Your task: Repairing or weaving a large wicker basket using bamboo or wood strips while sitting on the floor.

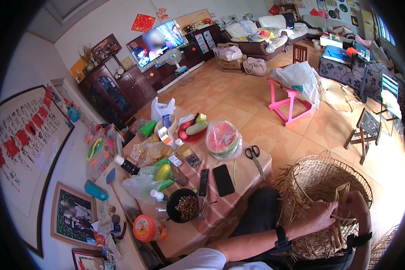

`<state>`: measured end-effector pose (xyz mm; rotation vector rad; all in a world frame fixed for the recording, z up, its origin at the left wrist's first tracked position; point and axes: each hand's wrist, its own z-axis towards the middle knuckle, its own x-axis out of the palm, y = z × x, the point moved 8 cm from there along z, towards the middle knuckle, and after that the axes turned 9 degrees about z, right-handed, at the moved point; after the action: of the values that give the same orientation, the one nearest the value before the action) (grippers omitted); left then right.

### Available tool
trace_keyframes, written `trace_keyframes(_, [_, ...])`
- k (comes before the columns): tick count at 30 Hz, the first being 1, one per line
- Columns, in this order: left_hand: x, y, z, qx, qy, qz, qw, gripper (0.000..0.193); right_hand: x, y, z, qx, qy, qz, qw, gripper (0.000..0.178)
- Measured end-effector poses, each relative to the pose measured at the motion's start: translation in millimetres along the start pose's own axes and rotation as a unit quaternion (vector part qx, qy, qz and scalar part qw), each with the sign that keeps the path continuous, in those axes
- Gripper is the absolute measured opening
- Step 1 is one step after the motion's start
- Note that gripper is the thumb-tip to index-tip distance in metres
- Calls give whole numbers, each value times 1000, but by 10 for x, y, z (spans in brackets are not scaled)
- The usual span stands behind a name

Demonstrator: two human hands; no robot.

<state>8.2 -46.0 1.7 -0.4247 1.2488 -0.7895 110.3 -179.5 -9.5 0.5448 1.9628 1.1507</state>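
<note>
A large round woven straw basket [303, 180] with a wire frame stands upright between my knees at the lower right. My left hand [317, 214] is closed at its near rim, fingers pinched on a straw strand [342, 191] that loops up above the rim. My right hand [353, 207] reaches over the same rim, bent at the wrist, its fingers curled round the straw close to the left hand. Part of the right fingers is hidden behind the strands. Loose straw ends hang down the basket's near side below the hands.
Left of the basket a cloth-covered table [220, 202] holds scissors [255, 159], a black phone [223, 180], a wrapped watermelon half [222, 137] and a dark bowl [183, 205]. A pink stool [289, 105] and a folding stool [365, 130] stand on the tiled floor beyond.
</note>
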Motion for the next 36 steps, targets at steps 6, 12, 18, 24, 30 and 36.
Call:
trace_keyframes(6, [118, 54, -25, -16, -38, 35, 999, 27, 69, 348, 15, -83, -41, -98, 991, 12])
trace_keyframes(12, [94, 39, -16, -15, -36, 26, 999, 28, 33, 95, 274, -182, -101, -247, 946, 22])
trace_keyframes(18, [68, 64, -43, -35, 4, 38, 999, 30, -542, 70, 408, -280, -281, -12, 918, 8])
trace_keyframes(24, [106, 47, -55, -11, -3, -5, 1000, 28, -930, 21, 137, -2, -49, 244, 969, 29])
trace_keyframes(30, [21, 78, -52, -7, -38, 9, 999, 25, -927, 79, 149, -79, -244, 266, 929, 31])
trace_keyframes(36, [53, -19, -8, -6, -5, 0, 1000, 29, -2337, -1018, 211, -207, -412, -3, 888, 33])
